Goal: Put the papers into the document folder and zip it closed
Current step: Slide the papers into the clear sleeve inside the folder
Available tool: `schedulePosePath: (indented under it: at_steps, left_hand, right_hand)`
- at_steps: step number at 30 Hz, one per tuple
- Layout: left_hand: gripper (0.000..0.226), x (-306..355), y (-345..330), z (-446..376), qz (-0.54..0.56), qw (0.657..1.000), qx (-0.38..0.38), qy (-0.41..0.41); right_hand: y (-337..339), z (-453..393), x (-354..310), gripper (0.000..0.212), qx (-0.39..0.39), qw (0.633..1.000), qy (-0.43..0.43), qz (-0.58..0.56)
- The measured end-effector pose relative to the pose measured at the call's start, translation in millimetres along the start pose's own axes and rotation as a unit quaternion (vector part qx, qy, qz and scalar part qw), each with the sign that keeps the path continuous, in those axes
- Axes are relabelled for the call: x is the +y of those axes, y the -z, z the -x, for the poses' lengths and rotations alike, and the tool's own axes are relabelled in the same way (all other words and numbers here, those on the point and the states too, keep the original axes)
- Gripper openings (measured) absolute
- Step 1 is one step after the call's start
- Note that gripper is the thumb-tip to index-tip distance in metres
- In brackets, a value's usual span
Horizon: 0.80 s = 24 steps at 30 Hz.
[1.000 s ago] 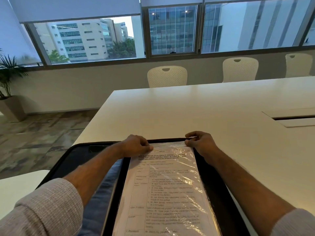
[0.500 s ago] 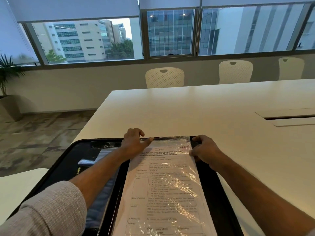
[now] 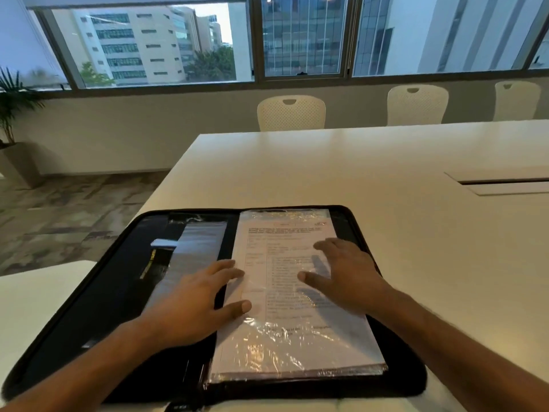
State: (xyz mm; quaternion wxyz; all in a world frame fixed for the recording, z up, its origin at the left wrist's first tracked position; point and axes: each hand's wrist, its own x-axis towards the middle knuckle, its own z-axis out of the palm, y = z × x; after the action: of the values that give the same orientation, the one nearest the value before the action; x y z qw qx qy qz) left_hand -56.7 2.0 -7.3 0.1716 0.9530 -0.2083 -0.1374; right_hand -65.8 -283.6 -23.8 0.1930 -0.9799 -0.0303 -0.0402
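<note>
A black zip document folder (image 3: 98, 295) lies open flat on the white table. A stack of printed papers under clear plastic (image 3: 285, 346) rests on its right half. My left hand (image 3: 193, 301) lies flat, fingers spread, across the folder's spine and the papers' left edge. My right hand (image 3: 347, 275) hovers or rests palm-down on the papers' upper right, fingers apart. The folder's left half shows a grey plastic sleeve (image 3: 196, 257) and pockets. Neither hand grips anything.
The white table (image 3: 356, 173) stretches ahead and right, with a cable hatch (image 3: 505, 184) at the right. Three white chairs (image 3: 291, 113) stand along the far side. A potted plant (image 3: 12, 120) is at the left by the windows. Floor lies left of the table.
Both hands have left the papers' top edge and come back toward me, now lying flat over the middle of the sheet. The whole folder is now in view.
</note>
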Motion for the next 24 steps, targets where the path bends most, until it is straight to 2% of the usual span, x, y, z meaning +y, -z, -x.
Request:
schedulePosePath:
  at_steps: [3, 11, 18, 21, 24]
  left_hand:
    - [0.090, -3, -26, 17, -0.051, 0.998, 0.018, -0.007]
    - [0.085, -1, -47, 6, -0.114, 0.992, 0.054, -0.014]
    - [0.093, 5, -46, -11, -0.105, 0.992, 0.064, -0.003]
    - [0.094, 10, -39, -9, -0.066, 0.996, 0.057, 0.005]
    - [0.091, 7, -28, 5, 0.008, 0.993, 0.115, 0.018]
  right_hand:
    - [-16, 20, 13, 0.095, -0.057, 0.998, -0.002, 0.033]
    - [-21, 9, 36, 0.097, -0.046, 0.996, 0.017, 0.079]
    - [-12, -9, 44, 0.099, -0.064, 0.995, 0.024, 0.075]
    - [-8, -8, 42, 0.102, -0.074, 0.995, 0.026, 0.069]
    - [-4, 4, 38, 0.106, -0.063, 0.997, 0.011, 0.040]
